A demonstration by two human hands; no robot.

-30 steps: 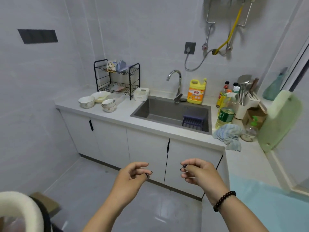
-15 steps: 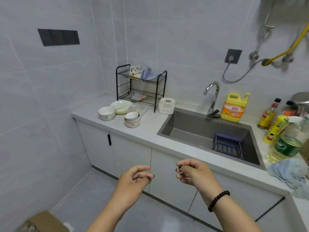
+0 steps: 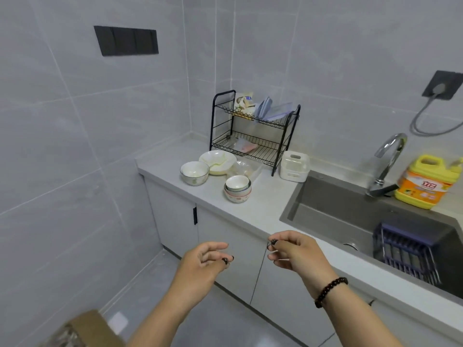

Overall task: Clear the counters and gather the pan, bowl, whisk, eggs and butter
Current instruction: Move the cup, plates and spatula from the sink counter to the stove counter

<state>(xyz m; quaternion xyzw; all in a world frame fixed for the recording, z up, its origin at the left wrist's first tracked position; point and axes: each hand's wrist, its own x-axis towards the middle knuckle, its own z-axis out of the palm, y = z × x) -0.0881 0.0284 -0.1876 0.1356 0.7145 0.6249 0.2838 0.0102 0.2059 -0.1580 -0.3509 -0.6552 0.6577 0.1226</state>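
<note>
Several white bowls stand on the grey counter (image 3: 265,211): a single bowl (image 3: 194,173), a wide shallow dish (image 3: 217,162) behind it and a small stack of bowls (image 3: 237,188) nearer the sink. My left hand (image 3: 203,264) and my right hand (image 3: 295,251) hover in front of the cabinet doors below the counter edge, fingers loosely curled and holding nothing. Neither hand touches anything. No pan, whisk, eggs or butter shows in this view.
A black two-tier wire rack (image 3: 253,131) with bags stands at the back. A white container (image 3: 293,166) sits beside the grey sink (image 3: 350,209), which holds a dark basket (image 3: 406,251). A tap (image 3: 388,161), a yellow detergent jug (image 3: 426,184) and a cardboard box (image 3: 82,329) are also present.
The view has swung left, bringing the bowls and rack toward the centre and dropping the right counter out of sight. Both hands keep the same loose pose.
</note>
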